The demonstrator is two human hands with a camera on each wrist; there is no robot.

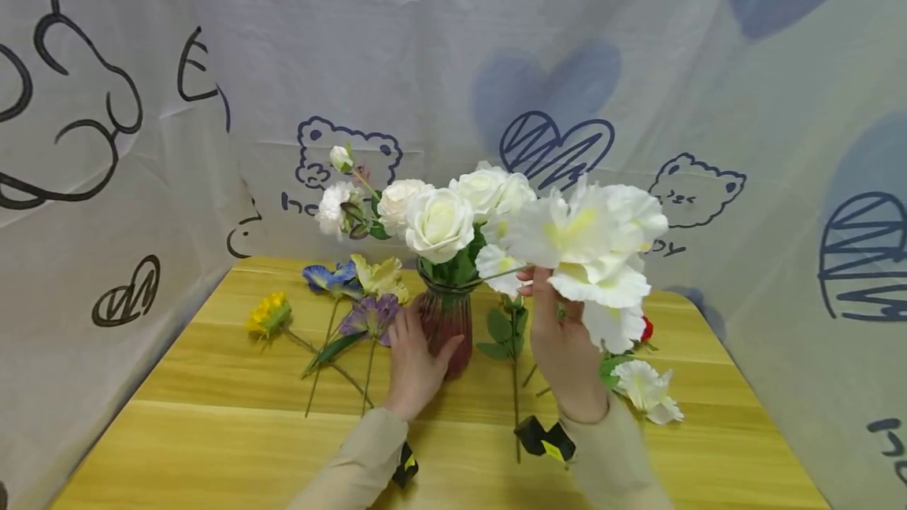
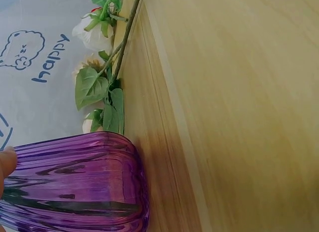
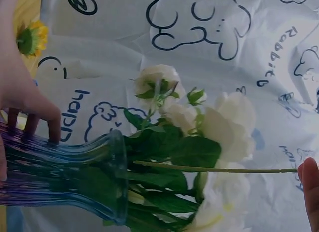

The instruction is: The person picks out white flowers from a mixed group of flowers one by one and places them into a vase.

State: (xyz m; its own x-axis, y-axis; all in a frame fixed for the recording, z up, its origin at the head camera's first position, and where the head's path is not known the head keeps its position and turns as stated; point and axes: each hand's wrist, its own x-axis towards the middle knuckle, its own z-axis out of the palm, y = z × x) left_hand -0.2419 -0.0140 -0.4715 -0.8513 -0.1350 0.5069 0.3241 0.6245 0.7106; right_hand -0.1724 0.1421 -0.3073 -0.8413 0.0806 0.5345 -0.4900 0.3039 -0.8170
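A ribbed glass vase [image 1: 449, 325], tinted purple, stands upright on the table, filled with white roses [image 1: 441, 224] and other pale blooms. My left hand [image 1: 414, 364] grips the vase's body from the left, thumb across its front. To the right of the vase, my right hand [image 1: 567, 360] pinches the thin stem of a large ruffled white flower [image 1: 602, 230]. That stem [image 3: 214, 169] lies almost level with the vase mouth in the right wrist view, its bare tip near the rim among the green leaves. Only a fingertip of the right hand shows there, at the right edge.
Left of the vase lie a yellow sunflower [image 1: 269, 315], a blue flower [image 1: 333, 280], a cream one [image 1: 380, 278] and a purple one [image 1: 372, 317]. To the right rest a white flower [image 1: 646, 390], a partly hidden red bloom [image 1: 647, 329] and leafy stems [image 1: 515, 368]. Printed cloth [image 1: 425, 93] surrounds the table.
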